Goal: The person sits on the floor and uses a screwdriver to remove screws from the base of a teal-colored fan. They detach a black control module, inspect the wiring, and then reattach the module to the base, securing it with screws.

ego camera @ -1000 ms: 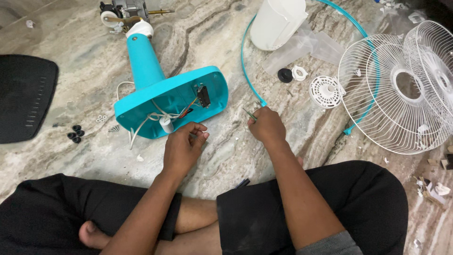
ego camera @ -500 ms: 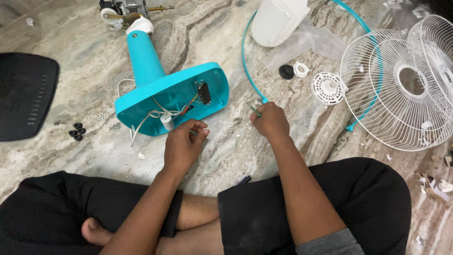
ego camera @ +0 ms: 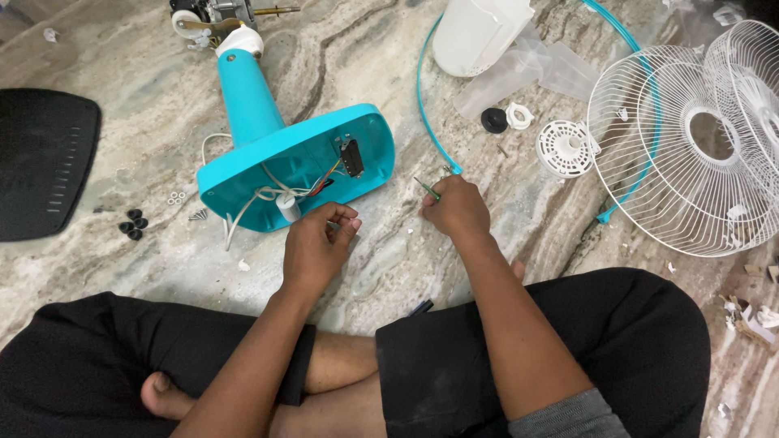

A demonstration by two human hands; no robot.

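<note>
Head view: turquoise plastic fan stand (ego camera: 276, 146) lying on veined marble floor (ego camera: 146, 259), column pointing away, open underside of base facing near. Left hand (ego camera: 315, 247) curled at base rim, pinching something small. Right hand (ego camera: 458, 209) clenched around thin green-handled screwdriver (ego camera: 428, 189).

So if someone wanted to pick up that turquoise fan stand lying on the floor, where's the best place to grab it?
Probably around the round column of the fan stand, coming down from above. It lies on its side on the marble floor, so the narrow column is exposed and easy to wrap. The open underside faces the left hand, with loose wires best avoided.
</note>
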